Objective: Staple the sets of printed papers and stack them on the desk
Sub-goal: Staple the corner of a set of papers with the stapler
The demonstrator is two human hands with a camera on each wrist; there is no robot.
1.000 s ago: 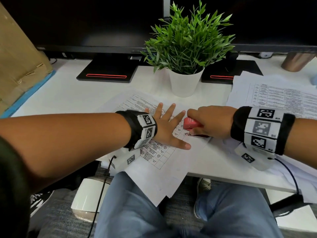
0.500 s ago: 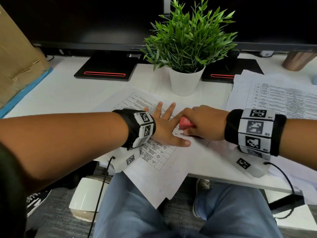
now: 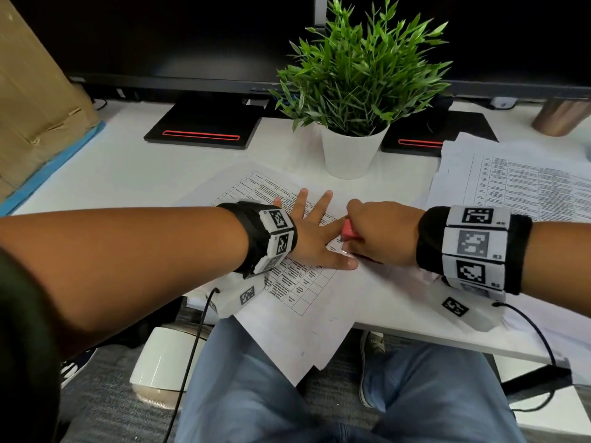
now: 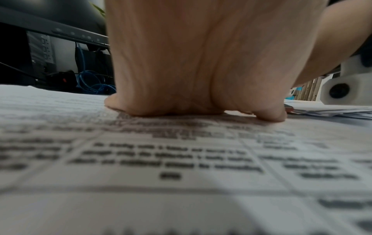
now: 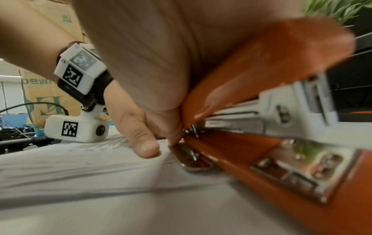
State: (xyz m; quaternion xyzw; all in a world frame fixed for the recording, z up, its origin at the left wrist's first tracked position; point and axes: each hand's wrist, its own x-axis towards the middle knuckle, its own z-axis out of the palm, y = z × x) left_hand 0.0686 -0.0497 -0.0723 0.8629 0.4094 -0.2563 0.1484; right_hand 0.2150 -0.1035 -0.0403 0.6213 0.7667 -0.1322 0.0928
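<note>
Both of my hands worked close together just in front of the white plastic pot of the green leafy plant (image 3: 348, 151). My left hand (image 3: 315, 241) lay flat with its fingers spread, palm pressing down on the set of white printed papers (image 3: 297, 289), thin sheets covered in a fine black table grid. That set sat askew, in front of the plant, its near corner hanging over the edge of the smooth white desk (image 3: 121, 167) above my knees. My right hand (image 3: 380, 235) was curled over the glossy red stapler (image 3: 348, 230), gripping its rounded plastic top. In the right wrist view the stapler's (image 5: 261, 66) silver metal magazine stood lifted off the red base with its shiny anvil plate, a gap showing between them, and my left thumb (image 5: 145, 143) pressed the paper just beside the stapler's hinge end. To the right of the plant lay a second loose pile of white printed sheets (image 3: 518, 183), edges uneven. Behind the plant stood two flat black monitor bases with red stripes (image 3: 204, 129). Far right of it stood a brushed copper-coloured cylinder (image 3: 559, 116).
</note>
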